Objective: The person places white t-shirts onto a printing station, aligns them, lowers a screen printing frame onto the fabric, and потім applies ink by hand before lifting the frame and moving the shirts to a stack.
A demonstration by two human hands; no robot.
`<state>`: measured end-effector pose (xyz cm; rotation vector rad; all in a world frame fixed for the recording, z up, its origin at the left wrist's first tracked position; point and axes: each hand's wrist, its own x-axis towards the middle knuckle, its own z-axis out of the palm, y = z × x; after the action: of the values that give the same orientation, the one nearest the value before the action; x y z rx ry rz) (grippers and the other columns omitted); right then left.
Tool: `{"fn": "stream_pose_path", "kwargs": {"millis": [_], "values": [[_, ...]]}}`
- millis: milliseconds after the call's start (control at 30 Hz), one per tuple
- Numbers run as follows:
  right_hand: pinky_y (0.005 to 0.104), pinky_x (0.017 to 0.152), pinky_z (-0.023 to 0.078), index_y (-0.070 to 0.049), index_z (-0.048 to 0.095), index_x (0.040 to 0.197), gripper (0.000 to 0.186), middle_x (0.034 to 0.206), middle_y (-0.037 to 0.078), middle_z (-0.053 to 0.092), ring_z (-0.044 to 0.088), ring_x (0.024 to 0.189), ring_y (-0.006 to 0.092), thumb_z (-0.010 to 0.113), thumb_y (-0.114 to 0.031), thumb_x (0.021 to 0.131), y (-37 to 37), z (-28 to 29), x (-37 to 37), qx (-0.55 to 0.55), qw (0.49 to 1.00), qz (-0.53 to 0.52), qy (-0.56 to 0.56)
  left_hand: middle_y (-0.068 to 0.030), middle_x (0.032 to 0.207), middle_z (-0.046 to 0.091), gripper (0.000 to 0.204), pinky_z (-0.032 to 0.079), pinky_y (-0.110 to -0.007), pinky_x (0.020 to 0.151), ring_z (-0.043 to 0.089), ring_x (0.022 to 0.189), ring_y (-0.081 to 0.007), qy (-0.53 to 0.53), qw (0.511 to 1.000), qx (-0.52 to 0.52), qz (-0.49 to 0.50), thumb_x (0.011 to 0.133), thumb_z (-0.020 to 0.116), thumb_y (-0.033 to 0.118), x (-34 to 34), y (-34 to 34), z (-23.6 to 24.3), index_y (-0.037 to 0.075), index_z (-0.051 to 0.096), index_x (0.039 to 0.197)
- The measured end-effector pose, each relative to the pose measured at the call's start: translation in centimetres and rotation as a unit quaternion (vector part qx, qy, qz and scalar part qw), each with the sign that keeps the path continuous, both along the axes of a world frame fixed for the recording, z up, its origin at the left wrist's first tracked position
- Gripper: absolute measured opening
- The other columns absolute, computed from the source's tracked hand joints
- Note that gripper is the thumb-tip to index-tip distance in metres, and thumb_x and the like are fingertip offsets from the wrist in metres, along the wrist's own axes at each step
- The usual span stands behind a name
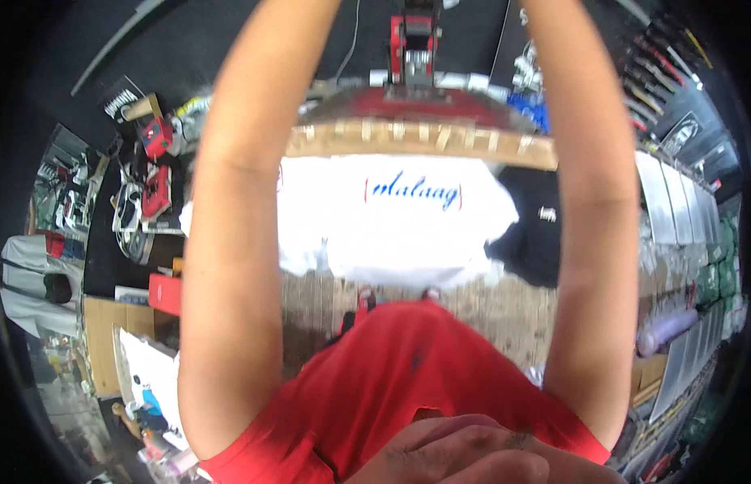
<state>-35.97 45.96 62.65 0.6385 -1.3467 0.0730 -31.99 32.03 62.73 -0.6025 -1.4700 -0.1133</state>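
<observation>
Both my left arm (234,218) and my right arm (595,234) reach up and forward past the upper edge, so neither hand shows. Between the arms, a white shirt (407,238) with blue script lettering and red marks lies spread over the near side of the work table, its lower part hanging at the front. More white fabric shows to its left. Beside it on the right lies a black shirt (525,230) with a small white print. What my hands hold or touch is hidden.
A taped cardboard edge (351,139) runs behind the shirts. Beyond it stands a red and black press machine (414,48). Red machines (156,192) and a cardboard box (109,343) are at the left. Clear sheets (674,198) and a purple roll (667,332) are at the right.
</observation>
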Motion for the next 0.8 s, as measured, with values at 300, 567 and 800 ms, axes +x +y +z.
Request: {"fn": "stream_pose_path", "kwargs": {"millis": [300, 567, 800], "values": [[0.0420, 0.068, 0.047, -0.002, 0.065, 0.082, 0.022, 0.079, 0.016, 0.063, 0.060, 0.078, 0.0336, 0.067, -0.024, 0.081, 3.2, -7.5, 21.4, 0.051, 0.943, 0.195, -0.265, -0.0100, 0.070, 0.058, 0.008, 0.047, -0.034, 0.065, 0.058, 0.067, -0.0258, -0.306, 0.948, -0.024, -0.082, 0.084, 0.062, 0.010, 17.3, -2.7, -7.3, 0.003, 0.065, 0.084], [0.0458, 0.083, 0.044, -0.003, 0.063, 0.098, 0.034, 0.103, 0.017, 0.060, 0.055, 0.095, 0.0365, 0.067, -0.030, 0.079, 6.1, -33.8, 27.8, 0.034, 0.698, 0.280, -0.658, -0.0193, 0.111, 0.052, 0.049, 0.045, -0.043, 0.084, 0.053, 0.103, -0.0359, -0.652, 0.720, 0.081, -0.225, 0.087, 0.065, 0.042, 27.8, 1.4, -33.2, 0.004, 0.055, 0.116], [0.0624, 0.113, 0.014, -0.009, 0.030, 0.148, 0.084, 0.152, 0.027, 0.023, 0.024, 0.139, 0.0477, 0.065, -0.049, 0.084, 5.6, -40.7, 27.7, 0.031, 0.737, 0.169, -0.654, -0.0292, 0.153, 0.019, 0.098, 0.015, -0.053, 0.117, 0.018, 0.143, -0.0447, -0.620, 0.761, 0.034, -0.189, 0.083, 0.062, 0.060, 26.6, 1.6, -41.5, -0.003, 0.024, 0.147]]}}
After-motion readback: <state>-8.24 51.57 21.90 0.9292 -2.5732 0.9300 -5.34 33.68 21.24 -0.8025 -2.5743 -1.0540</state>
